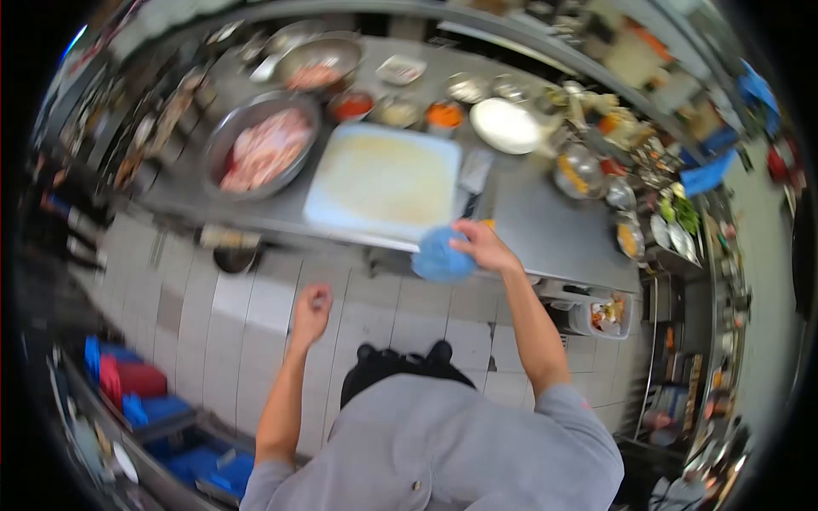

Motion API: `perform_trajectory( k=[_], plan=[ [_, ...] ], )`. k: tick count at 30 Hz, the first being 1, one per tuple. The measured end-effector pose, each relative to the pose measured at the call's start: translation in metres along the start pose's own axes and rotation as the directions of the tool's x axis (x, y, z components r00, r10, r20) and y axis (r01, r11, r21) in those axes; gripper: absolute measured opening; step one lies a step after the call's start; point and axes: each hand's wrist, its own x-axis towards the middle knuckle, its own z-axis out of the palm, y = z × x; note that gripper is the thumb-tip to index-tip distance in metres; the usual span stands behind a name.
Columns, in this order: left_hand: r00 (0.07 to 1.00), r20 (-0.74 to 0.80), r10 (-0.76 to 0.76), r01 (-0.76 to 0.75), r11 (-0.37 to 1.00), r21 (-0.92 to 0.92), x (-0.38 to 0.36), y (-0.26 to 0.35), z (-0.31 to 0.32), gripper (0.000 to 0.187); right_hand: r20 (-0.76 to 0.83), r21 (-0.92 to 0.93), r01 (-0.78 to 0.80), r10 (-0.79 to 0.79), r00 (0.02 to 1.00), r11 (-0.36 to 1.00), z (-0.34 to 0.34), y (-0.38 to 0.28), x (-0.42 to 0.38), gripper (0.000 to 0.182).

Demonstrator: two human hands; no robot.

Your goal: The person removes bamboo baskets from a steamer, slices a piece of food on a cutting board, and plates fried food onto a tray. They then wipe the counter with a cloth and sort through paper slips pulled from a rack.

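My right hand (487, 245) pinches a soft light blue cloth (443, 255), which hangs just in front of the counter's near edge. Motion blur hides the cloth's finer detail. Off to the left, my left hand (313, 312) is held over the floor with its fingers curled in, and I see nothing in it. Closest to the cloth is a white cutting board (383, 179) with a yellowish stained middle. Left of the board stands a big metal bowl (213, 162) of raw pale pink meat (271, 146).
Behind the board are a second metal bowl (345, 55), a container of orange food (444, 115) and a white oval plate (506, 126). A knife-like dark object (471, 205) lies right of the board. A clear bin of scraps (607, 315) sits below the counter (545, 230).
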Motion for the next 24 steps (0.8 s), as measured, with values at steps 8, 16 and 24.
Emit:
perform_trajectory(
  k=[8,16,24],
  plan=[
    [0.902,0.413,0.124,-0.145,0.989,0.020,0.015,0.062,0.139,0.023,-0.983,-0.185,-0.143,-0.181,0.042,0.972,-0.186,0.046,-0.345,0.023],
    [0.686,0.677,0.267,-0.399,0.916,0.043,-0.001,0.165,0.238,0.026,-0.902,0.272,-0.822,-0.165,-0.398,0.500,-0.143,0.384,-0.665,0.050],
    [0.431,0.879,0.204,-0.457,0.889,0.018,-0.025,0.193,0.357,0.035,-0.804,0.497,-0.499,0.160,-0.572,0.710,-0.063,0.398,-0.698,0.045]
  ],
)
